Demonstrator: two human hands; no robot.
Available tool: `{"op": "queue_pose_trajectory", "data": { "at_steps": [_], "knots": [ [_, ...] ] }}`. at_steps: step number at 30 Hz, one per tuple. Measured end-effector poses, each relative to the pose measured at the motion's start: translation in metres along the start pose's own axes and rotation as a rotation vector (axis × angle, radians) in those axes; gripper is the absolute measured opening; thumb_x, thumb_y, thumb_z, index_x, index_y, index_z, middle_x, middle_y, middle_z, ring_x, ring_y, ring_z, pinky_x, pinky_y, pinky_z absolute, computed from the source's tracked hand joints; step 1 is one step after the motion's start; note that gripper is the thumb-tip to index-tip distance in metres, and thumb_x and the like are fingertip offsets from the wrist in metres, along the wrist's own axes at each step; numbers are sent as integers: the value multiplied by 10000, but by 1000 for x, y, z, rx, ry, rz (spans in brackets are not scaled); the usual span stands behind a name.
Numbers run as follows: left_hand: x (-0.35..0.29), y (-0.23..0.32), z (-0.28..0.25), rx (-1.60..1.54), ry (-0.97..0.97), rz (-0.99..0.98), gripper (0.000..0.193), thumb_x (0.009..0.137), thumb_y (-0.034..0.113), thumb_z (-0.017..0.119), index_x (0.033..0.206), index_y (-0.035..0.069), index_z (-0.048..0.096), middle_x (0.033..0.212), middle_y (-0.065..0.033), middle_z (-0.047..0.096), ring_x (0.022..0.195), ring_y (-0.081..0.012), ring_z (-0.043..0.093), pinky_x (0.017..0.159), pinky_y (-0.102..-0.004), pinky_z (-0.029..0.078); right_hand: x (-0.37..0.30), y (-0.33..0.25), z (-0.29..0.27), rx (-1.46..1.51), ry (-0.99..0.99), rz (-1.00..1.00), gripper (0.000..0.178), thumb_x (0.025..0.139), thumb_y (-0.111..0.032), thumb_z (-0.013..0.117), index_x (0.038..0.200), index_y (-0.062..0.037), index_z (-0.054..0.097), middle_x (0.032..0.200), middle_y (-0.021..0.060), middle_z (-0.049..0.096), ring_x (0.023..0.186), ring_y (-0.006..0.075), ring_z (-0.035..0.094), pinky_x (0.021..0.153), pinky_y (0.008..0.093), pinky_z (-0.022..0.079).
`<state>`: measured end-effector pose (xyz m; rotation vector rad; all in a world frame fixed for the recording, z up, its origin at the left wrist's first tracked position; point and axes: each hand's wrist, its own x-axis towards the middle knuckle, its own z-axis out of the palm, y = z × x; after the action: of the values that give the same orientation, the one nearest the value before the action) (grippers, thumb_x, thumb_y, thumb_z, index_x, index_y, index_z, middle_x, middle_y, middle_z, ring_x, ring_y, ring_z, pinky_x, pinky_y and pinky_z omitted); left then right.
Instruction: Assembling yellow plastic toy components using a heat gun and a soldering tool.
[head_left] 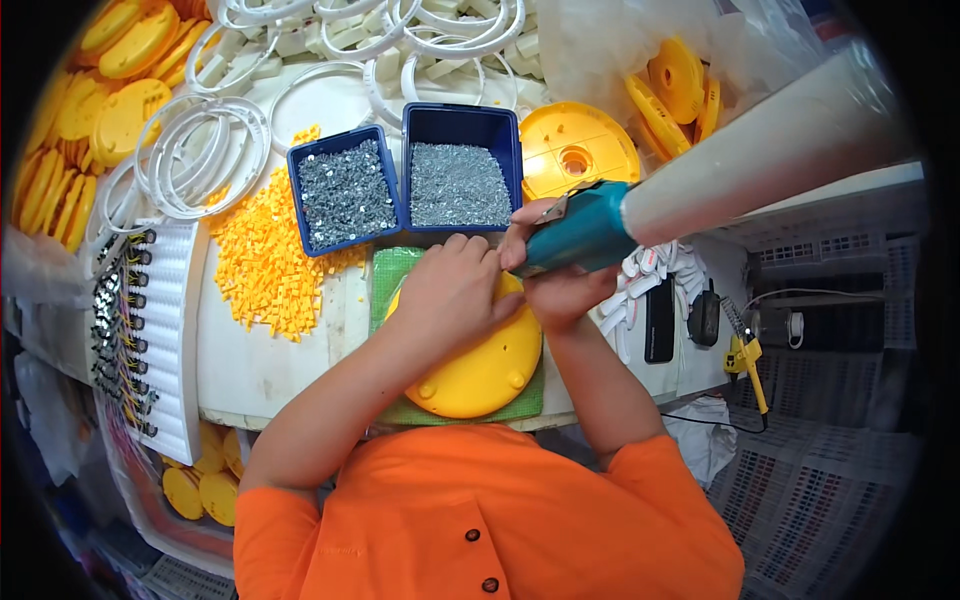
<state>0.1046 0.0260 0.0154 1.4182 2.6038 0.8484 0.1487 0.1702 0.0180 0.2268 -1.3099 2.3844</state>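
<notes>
Yellow disc (490, 360) lies on green mat (526, 398). Left hand (455, 285), palm-down across its twelve-o'clock side, fingers bent; grip indeterminable. Right hand (568, 293), two o'clock, closed around teal tool (585, 232). Beyond, eleven to twelve: blue bins (465, 125) holding small metal parts (460, 185).

2 hands (452, 283), 2 blue bins (462, 122)

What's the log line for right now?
left hand: on yellow disc; right hand: gripping teal tool; disc: on green mat; blue bins: metal parts
</notes>
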Motion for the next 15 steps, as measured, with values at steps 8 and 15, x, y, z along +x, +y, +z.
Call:
{"op": "queue_pose_trajectory", "data": {
  "at_steps": [8,15],
  "knots": [
    [-1,4,-1,17,-12,2,435,849,420,717,1032,29,671,974,-111,637,989,-279,613,836,-397,511,0,-5,1,-80,51,-23,981,871,-764,423,1251,131,557,856,164,639,749,252,617,744,341,488],
    [6,6,9,25,36,346,330,870,358,689,1004,57,684,1014,-100,639,1057,-281,601,973,-432,450,-52,-62,3,-64,81,-76,1125,765,-879,504,1323,98,521,827,125,621,743,216,598,740,354,456]
  ]
}}
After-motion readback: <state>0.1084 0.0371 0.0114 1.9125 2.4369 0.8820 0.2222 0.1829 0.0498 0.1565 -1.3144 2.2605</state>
